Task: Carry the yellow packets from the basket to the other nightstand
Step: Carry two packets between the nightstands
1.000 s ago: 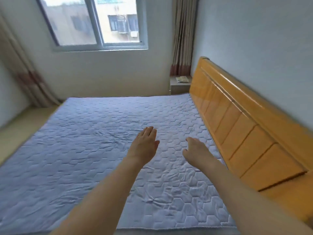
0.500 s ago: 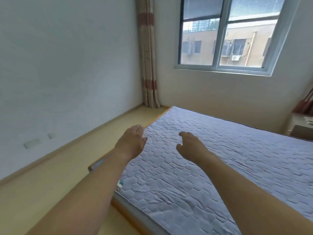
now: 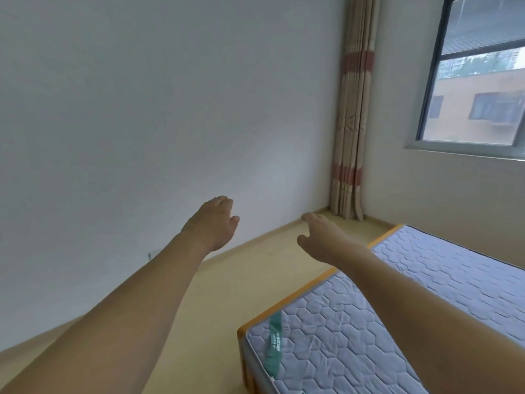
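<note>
1. Out in front of the camera, both bare forearms reach forward over the pale yellow floor [image 3: 227,294], with neither hand holding anything.
2. The left hand [image 3: 211,223] is raised before the plain white wall [image 3: 142,109], back of the hand up, its fingers relaxed and slightly bent, the thumb sticking out to the right.
3. The right hand [image 3: 319,237] hangs a little lower and to the right, also back up, with its fingers loosely extended toward the corner of the room and its thumb pointing left.
4. The two hands are apart from each other and touch nothing.
5. A mattress [image 3: 355,351] with a quilted grey-blue hexagon cover lies at lower right on an orange bed frame [image 3: 284,305]; the right forearm crosses above its near edge.
6. A green label [image 3: 275,342] sits on the mattress close to its near corner.
7. A beige curtain [image 3: 350,109] with reddish bands hangs in the far corner, reaching down to the floor.
8. A window [image 3: 480,72] with a dark frame is set in the right-hand wall, showing a building outside.
9. No yellow packets, basket or nightstand appear in this view, so their whereabouts cannot be told.
</note>
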{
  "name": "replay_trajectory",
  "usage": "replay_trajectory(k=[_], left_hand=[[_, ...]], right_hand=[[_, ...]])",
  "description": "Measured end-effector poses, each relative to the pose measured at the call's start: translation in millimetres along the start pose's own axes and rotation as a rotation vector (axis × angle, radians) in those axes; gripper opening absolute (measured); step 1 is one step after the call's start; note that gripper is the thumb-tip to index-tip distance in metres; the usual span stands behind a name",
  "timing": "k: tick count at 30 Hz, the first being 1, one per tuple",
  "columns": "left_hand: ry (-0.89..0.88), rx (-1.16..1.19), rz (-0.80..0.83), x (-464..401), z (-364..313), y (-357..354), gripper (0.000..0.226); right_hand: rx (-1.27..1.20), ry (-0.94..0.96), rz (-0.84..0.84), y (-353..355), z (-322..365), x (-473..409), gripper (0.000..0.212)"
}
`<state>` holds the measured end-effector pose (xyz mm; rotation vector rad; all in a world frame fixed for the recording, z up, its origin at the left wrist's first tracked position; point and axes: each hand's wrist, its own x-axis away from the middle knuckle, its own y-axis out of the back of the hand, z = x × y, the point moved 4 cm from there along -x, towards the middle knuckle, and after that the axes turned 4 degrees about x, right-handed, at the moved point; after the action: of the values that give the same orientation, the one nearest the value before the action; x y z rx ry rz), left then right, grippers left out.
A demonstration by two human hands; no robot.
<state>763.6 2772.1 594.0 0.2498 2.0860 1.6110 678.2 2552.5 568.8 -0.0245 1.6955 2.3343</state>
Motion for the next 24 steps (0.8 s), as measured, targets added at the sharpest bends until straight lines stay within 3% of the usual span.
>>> replay_trajectory(k=[15,24], left_hand=[[0.097,-0.076,-0.072,-243,275,59,0.056],[0.037,-0.056,-0.077,-435,421,56,0.055]], right_hand=[[0.058,0.213,0.009,-64,216,-347,0.046],[0.036,0.127,-0.026,-106,276,-566,0.050]])
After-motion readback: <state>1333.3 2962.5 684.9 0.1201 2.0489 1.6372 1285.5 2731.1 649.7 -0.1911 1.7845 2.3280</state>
